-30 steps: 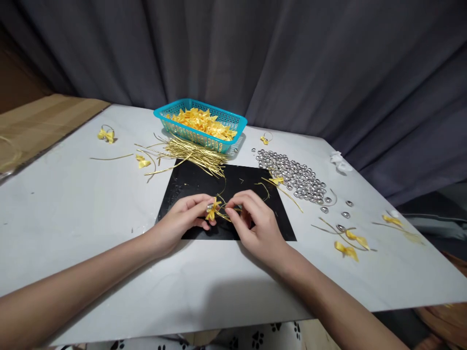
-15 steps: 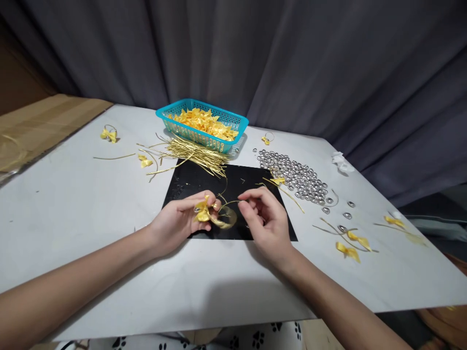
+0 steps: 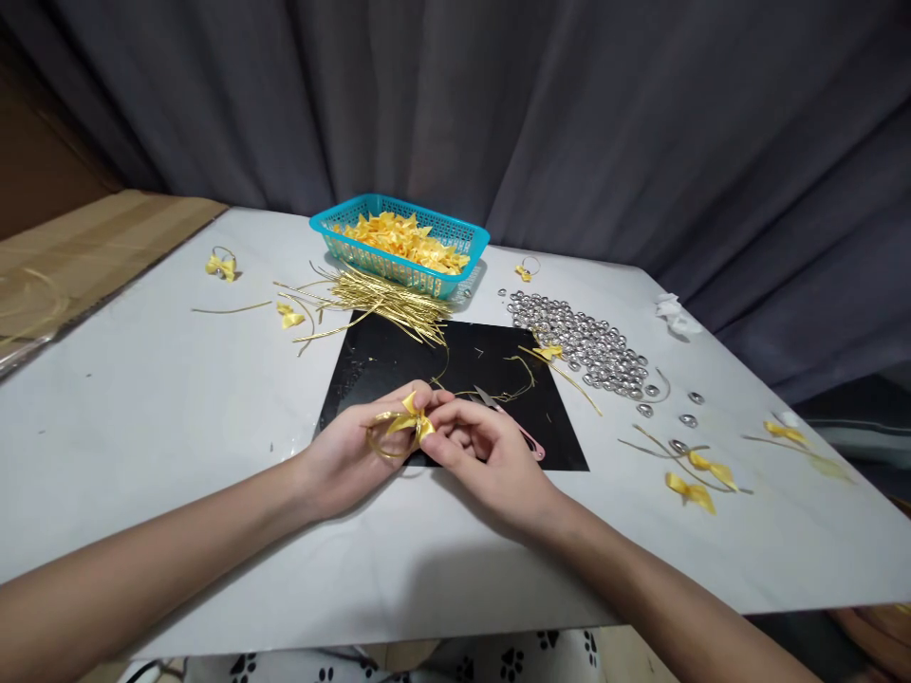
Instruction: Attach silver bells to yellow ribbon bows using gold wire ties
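A yellow ribbon bow (image 3: 413,418) with a loop of gold cord (image 3: 384,450) is held between both hands, over the near edge of a black mat (image 3: 462,365). Closed around its left side, my left hand (image 3: 352,453) has the cord loop curving over the palm. The thumb and fingers of my right hand (image 3: 491,462) pinch the bow from the right. Pink-handled scissors (image 3: 535,450) lie on the mat, partly hidden behind my right hand. A thin piece of gold cord (image 3: 525,381) curls on the mat beyond them.
Behind the mat stands a blue basket (image 3: 399,269) of yellow bows, with a bundle of gold cords (image 3: 384,302) before it. Many silver rings (image 3: 580,341) are heaped at right. Loose bows (image 3: 689,492) and cord lie on the white table (image 3: 177,398); grey curtain (image 3: 427,104) hangs behind.
My right hand has moved left to meet the bow, and the bow has turned so its loop points left. The cord my right hand was pinching is out of its fingers. Scissors now show.
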A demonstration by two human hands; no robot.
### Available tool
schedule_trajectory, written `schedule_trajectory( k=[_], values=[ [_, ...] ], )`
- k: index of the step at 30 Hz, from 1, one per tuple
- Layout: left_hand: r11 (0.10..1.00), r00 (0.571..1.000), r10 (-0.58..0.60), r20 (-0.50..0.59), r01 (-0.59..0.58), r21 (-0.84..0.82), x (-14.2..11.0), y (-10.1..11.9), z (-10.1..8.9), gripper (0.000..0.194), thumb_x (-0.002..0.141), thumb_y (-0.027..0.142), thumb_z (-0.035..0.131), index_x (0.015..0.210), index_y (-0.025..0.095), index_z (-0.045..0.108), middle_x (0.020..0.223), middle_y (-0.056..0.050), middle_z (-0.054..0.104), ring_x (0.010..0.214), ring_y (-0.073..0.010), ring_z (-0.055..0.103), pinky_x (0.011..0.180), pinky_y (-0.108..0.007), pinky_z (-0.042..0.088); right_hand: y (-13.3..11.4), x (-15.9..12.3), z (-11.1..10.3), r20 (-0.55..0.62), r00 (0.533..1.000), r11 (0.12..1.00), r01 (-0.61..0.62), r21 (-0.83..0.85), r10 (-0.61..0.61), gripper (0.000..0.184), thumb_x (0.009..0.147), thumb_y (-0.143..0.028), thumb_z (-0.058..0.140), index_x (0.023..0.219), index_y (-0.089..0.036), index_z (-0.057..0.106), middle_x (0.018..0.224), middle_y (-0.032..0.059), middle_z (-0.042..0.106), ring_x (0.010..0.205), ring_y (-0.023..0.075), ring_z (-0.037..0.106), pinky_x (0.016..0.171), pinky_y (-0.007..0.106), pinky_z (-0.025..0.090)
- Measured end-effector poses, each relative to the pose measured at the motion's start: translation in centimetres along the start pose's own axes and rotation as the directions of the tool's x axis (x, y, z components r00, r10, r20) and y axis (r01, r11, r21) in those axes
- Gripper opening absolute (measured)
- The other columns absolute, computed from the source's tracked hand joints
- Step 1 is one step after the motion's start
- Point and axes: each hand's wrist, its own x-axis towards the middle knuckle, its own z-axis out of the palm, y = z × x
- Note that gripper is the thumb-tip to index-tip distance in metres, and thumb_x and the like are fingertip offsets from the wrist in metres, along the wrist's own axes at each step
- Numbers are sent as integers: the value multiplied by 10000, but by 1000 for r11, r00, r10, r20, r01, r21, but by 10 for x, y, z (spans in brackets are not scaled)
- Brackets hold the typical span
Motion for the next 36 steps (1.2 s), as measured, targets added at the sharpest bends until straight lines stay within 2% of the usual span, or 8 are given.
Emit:
schedule_trajectory(
  k=[5, 8, 12, 15, 19, 23, 29, 36],
  values=[
    [992, 996, 7, -86, 4, 126, 4, 0, -1, 138, 816, 267, 541, 807, 175, 643, 828, -26, 598, 755, -123, 557, 709, -212, 455, -5, 0, -5, 1, 1000, 999, 27, 20, -27, 161, 785, -321, 563, 738, -169, 544, 645, -22, 474, 540, 73, 395, 489, 208, 322],
    [957, 984, 120, -135, -79, 278, 5, 2, -4, 293, 800, 436, 558, 895, 177, 658, 837, -35, 614, 750, -145, 561, 679, -237, 455, -9, -1, -11, -12, 1000, 1000, 28, -3, -28, 168, 795, -308, 551, 707, -167, 531, 603, -38, 442, 511, 66, 376, 474, 207, 302],
    [781, 957, 276, -86, -172, 600, 3, 3, -5, 279, 722, 359, 685, 941, 188, 664, 753, -9, 611, 671, -130, 540, 605, -224, 427, -13, -3, -17, -20, 1000, 1000, 7, -26, -7, 172, 786, -282, 542, 660, -175, 493, 549, -55, 397, 472, 63, 352, 445, 211, 271],
    [699, 943, 320, -88, -172, 694, 1, 3, -1, 175, 715, 306, 692, 828, 174, 672, 691, -4, 615, 637, -123, 543, 587, -221, 427, -13, -3, -18, 0, 1000, 1000, 7, -28, -7, 171, 783, -269, 532, 647, -177, 484, 547, -56, 397, 468, 62, 351, 443, 210, 275],
    [635, 919, 376, -117, -164, 755, 1, 3, 4, 147, 681, 296, 701, 674, 162, 642, 610, 0, 599, 569, -116, 527, 534, -222, 415, -10, -2, -17, 23, 1000, 999, 3, -46, -2, 208, 808, -319, 528, 662, -176, 490, 566, -47, 414, 488, 68, 362, 447, 207, 282],
    [613, 911, 392, -129, -153, 775, 2, 3, 5, 159, 672, 305, 700, 670, 156, 644, 586, 0, 597, 541, -111, 517, 503, -216, 397, -6, 0, -15, 4, 1000, 993, -9, -119, 10, 272, 792, -404, 589, 688, -169, 500, 592, -39, 431, 519, 74, 368, 458, 209, 270],
    [611, 921, 374, -111, -155, 776, 2, 3, 5, 174, 700, 325, 682, 688, 155, 646, 594, -1, 594, 548, -110, 513, 510, -217, 398, -3, -1, -18, 7, 997, 966, 71, -248, -71, 228, 878, -311, 475, 702, -168, 504, 598, -35, 414, 547, 85, 356, 509, 225, 287],
    [636, 937, 333, -104, -142, 758, 2, 3, 5, 175, 694, 327, 683, 684, 162, 626, 602, 2, 592, 553, -112, 521, 520, -219, 414, -1, -2, -20, 23, 996, 964, 88, -251, -85, 201, 880, -257, 455, 700, -172, 485, 604, -33, 418, 560, 87, 363, 519, 220, 301]
  ],
)
